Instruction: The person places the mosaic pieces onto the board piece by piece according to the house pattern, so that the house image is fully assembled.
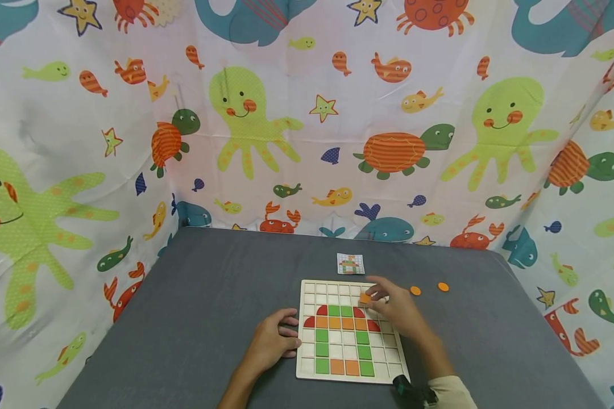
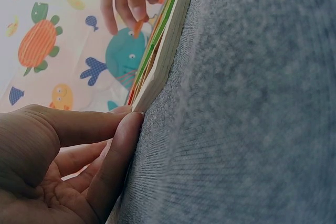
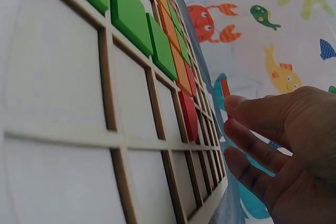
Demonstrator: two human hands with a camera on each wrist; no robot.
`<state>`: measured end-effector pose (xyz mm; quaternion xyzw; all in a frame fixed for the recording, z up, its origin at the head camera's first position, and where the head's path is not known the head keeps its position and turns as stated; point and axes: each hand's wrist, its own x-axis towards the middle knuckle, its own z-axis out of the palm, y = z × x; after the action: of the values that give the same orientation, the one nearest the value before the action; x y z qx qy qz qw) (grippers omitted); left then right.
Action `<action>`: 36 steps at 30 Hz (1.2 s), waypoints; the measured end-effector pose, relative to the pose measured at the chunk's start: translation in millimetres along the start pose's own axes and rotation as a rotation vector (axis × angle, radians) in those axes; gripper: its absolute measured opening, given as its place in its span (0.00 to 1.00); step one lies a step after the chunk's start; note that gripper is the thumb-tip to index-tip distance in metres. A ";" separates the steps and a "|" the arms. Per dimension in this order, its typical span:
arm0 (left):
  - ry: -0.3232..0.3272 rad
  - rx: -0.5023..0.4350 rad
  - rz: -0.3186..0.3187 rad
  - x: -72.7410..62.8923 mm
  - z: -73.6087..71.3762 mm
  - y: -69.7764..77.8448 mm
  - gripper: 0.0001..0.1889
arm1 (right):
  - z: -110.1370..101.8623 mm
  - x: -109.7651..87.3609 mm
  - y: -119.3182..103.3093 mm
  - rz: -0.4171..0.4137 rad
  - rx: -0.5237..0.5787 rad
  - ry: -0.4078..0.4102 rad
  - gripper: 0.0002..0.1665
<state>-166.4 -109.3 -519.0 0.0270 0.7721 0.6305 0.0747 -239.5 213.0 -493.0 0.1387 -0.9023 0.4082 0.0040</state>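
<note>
A wooden grid board [image 1: 307,363] lies on the dark table with green, orange and red tiles in some of its cells. My right hand [image 1: 398,309] pinches an orange square tile [image 1: 365,298] between thumb and fingertips over the board's upper right part. In the right wrist view that tile [image 3: 225,87] is seen edge-on, apart from the board. My left hand [image 1: 271,342] grips the board's left edge; the left wrist view shows thumb and finger pinched at the rim [image 2: 152,90]. Red rounded tiles [image 1: 309,322] flank the orange row [image 1: 347,324].
Two orange round tiles [image 1: 443,287] lie on the table right of the board. A small pattern card [image 1: 350,264] with a coloured grid lies just beyond the board's far edge. A curtain [image 1: 297,216] printed with sea animals stands around the table's back and sides.
</note>
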 end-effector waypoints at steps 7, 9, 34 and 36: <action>-0.008 -0.003 -0.002 0.2 -0.1 0.1 0.36 | 9.8 5.1 -4.1 0.003 0.002 -0.031 0.34; -0.010 -0.003 0.000 0.3 -0.3 -0.1 0.36 | 12.2 6.0 -5.6 0.004 0.003 -0.041 0.34; -0.011 -0.012 0.005 -0.5 -0.6 1.4 0.35 | 35.7 21.3 -14.7 0.070 -0.027 -0.049 0.36; -0.012 -0.014 0.004 -0.4 -0.6 1.0 0.35 | 36.3 21.5 -15.4 0.064 -0.020 -0.046 0.36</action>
<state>-166.2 -109.7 -517.9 0.0318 0.7673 0.6357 0.0781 -252.4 171.3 -503.3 0.1193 -0.9100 0.3960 -0.0286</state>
